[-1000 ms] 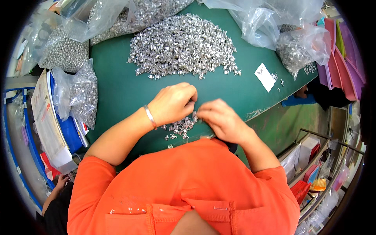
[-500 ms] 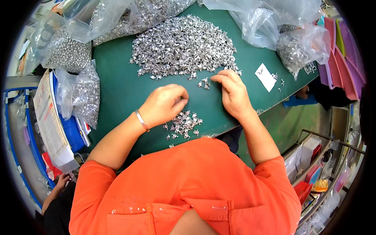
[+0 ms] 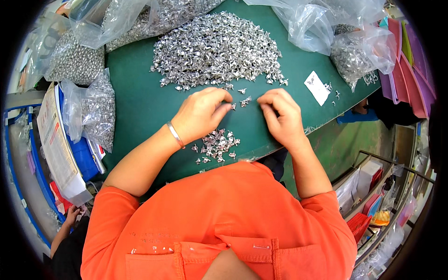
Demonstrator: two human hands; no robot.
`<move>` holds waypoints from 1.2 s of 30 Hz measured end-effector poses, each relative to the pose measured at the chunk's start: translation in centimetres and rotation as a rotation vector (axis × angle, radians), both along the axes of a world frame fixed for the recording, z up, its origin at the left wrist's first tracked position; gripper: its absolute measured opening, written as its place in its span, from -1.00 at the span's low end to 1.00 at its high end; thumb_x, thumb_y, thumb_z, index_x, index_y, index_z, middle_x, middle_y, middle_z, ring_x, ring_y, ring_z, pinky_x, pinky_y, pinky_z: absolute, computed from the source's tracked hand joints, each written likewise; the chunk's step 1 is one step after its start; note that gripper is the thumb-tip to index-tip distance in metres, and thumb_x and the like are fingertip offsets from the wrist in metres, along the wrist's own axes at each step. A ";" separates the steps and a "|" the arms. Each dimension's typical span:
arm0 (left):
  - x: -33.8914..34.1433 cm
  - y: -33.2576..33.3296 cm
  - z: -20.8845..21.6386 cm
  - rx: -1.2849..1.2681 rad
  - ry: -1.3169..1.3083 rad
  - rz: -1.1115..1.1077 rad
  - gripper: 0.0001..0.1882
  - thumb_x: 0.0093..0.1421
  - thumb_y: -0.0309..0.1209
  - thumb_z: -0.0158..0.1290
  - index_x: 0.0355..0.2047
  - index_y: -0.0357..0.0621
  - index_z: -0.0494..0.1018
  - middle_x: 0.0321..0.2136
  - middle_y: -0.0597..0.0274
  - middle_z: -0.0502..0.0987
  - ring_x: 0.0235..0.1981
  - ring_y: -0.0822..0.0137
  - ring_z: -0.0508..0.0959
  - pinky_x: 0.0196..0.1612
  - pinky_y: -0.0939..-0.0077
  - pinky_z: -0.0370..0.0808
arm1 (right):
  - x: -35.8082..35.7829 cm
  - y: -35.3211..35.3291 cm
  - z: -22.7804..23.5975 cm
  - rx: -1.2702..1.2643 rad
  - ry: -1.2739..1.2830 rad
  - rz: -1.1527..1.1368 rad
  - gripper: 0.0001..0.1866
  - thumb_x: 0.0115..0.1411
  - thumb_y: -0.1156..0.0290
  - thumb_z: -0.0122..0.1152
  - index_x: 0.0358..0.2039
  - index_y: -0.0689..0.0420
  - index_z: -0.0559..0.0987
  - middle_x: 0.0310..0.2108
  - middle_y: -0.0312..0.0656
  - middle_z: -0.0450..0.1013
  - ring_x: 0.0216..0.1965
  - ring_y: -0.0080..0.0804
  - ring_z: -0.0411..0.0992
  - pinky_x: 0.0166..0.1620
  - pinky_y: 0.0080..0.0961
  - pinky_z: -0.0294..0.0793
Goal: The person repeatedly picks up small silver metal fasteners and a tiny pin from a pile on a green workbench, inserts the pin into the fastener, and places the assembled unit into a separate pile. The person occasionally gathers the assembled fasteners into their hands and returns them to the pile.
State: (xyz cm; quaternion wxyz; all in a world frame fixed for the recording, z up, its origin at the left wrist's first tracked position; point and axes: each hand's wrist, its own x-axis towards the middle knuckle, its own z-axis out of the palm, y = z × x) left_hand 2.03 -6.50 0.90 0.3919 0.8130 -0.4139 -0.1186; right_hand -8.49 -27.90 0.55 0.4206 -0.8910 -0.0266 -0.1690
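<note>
Small silvery metal pieces with pointed prongs lie in a large heap [image 3: 217, 51] on the green table [image 3: 133, 93]. A smaller pile of the same pieces [image 3: 217, 145] is close to my body. Between my hands a few loose pieces [image 3: 245, 101] lie apart from the heap. My left hand [image 3: 201, 112], with a metal bracelet at the wrist, has its index finger and thumb apart. One piece [image 3: 234, 106] is at its thumb tip. Right of the loose pieces, my right hand [image 3: 283, 116] is curled, fingertips close to the thumb; what it holds, if anything, is hidden.
Clear plastic bags of metal parts stand at the left [image 3: 98, 109], back left [image 3: 74, 58] and back right [image 3: 357, 56]. A white card [image 3: 317, 88] lies near the right edge beside a few scattered pieces. A shelf rack [image 3: 373, 200] stands at lower right. Another person's hand [image 3: 73, 214] shows at lower left.
My left hand has moved up and right to the loose pieces. My right hand has shifted slightly right and down, away from them. The loose pieces are more spread out.
</note>
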 end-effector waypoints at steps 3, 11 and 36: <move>0.0 -0.4 -0.4 -0.002 -0.038 0.018 -0.82 0.19 -0.43 0.22 -0.20 -0.19 0.55 -0.42 0.09 0.52 -0.44 0.11 0.56 -0.34 0.30 0.51 | 0.9 0.6 -0.3 -0.003 -0.005 -0.031 -0.85 0.10 0.64 0.28 -0.28 0.20 0.61 -0.30 -0.10 0.49 -0.23 -0.10 0.49 -0.16 -0.28 0.50; -0.3 -0.5 0.0 0.026 -0.047 -0.016 -0.81 0.08 -0.47 0.29 -0.33 -0.18 0.51 -0.50 0.14 0.43 -0.48 0.13 0.51 -0.39 0.27 0.47 | 0.7 0.3 -1.0 -0.127 -0.012 0.013 -0.82 0.05 0.55 0.38 -0.29 0.16 0.61 -0.32 -0.15 0.47 -0.25 -0.13 0.48 -0.17 -0.29 0.49; -0.6 0.0 0.1 0.056 -0.003 -0.068 -0.88 0.10 -0.48 0.27 -0.36 -0.17 0.55 -0.52 0.17 0.46 -0.51 0.16 0.52 -0.41 0.32 0.47 | -1.2 -1.9 0.0 -0.158 -0.034 -0.140 -0.85 0.11 0.62 0.28 -0.29 0.12 0.65 -0.29 -0.19 0.55 -0.23 -0.17 0.48 -0.13 -0.32 0.39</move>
